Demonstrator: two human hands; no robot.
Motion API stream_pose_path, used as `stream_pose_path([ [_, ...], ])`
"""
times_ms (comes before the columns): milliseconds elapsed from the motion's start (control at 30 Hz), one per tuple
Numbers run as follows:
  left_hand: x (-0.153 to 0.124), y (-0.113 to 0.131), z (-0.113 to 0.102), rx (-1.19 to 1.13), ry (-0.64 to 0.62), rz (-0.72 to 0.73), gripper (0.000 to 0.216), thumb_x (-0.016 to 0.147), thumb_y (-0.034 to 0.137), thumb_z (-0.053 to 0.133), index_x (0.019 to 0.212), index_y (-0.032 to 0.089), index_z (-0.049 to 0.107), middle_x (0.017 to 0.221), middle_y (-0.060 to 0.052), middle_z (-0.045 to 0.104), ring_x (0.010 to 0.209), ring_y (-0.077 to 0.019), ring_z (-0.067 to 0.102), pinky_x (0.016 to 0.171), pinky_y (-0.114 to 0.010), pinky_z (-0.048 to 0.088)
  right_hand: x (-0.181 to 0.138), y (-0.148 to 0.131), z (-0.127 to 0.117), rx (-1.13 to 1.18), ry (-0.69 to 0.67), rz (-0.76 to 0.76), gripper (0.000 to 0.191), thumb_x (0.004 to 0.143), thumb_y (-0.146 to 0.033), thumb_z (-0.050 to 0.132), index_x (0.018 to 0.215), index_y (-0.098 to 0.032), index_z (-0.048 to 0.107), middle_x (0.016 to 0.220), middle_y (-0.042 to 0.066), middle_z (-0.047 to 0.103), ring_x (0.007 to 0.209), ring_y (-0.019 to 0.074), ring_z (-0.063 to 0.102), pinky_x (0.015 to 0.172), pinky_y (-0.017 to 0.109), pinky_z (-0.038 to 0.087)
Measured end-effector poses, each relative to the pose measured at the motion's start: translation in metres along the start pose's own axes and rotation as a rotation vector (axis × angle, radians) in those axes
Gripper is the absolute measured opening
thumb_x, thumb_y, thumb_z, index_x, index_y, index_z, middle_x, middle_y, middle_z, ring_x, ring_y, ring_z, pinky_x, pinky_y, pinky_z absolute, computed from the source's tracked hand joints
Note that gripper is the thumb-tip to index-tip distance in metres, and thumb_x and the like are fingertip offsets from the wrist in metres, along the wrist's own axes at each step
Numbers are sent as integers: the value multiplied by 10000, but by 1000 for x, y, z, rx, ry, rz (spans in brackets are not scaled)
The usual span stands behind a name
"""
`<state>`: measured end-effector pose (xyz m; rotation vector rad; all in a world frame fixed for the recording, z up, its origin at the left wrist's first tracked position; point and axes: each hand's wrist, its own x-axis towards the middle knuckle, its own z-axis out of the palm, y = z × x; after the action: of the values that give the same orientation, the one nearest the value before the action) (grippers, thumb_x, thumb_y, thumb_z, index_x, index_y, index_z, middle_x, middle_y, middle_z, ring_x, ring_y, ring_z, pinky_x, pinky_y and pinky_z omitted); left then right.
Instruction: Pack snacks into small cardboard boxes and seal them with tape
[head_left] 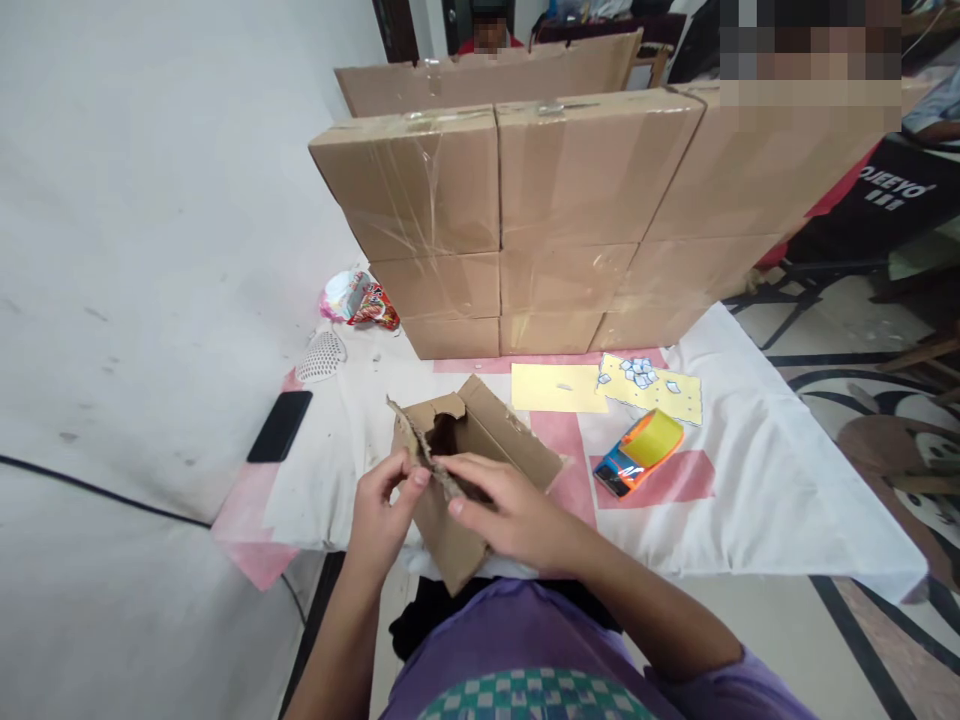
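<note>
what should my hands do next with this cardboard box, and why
I'd probably pinch the ragged edge flatter with the left hand while the right hand steadies the cardboard box, since that edge looks torn and uneven and both hands are at it.

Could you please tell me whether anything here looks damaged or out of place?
Yes, the small cardboard box looks damaged: the flap held between the left hand and right hand has a ragged, torn-looking edge.

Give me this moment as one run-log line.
left hand: holding torn flap; right hand: holding torn flap; carton: open, on table; phone: flat on table
</note>
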<state>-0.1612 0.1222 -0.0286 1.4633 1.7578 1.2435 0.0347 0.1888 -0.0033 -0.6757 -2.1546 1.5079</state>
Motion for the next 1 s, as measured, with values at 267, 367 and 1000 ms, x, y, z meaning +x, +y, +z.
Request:
stream_pose_path([
  [267, -8, -9, -49, 113, 26, -281, 184, 853, 343, 603, 1001, 239, 568, 828, 7, 672, 718, -178, 643, 641, -261, 493, -11, 1, 59, -415, -172, -150, 822, 990, -602, 508, 1627, -140, 269, 1710, 156, 202, 1559, 331, 284, 1257, 538, 291],
  [367, -3, -28, -75, 218, 56, -283, 315, 852, 433, 602, 1104, 244, 593, 865, -36, 725, 829, -244, 707, 711, -307, 527, -16, -1, 51, -545, -68, -247, 616, 1032, -500, 468, 1528, -135, 456, 1648, 143, 382, 1555, 306, 292, 1297, 552, 169],
  [1000, 163, -87, -100, 1063, -37, -55, 542, 1009, 564, 271, 952, 186, 655, 843, -165, 739, 804, -309, 683, 727, -350, 429, 45, 138, 54, -588, 680, -356, 526, 955, -213, 518, 1468, -208, 399, 1391, 186, 488, 1307, 310, 497, 1041, 533, 476],
])
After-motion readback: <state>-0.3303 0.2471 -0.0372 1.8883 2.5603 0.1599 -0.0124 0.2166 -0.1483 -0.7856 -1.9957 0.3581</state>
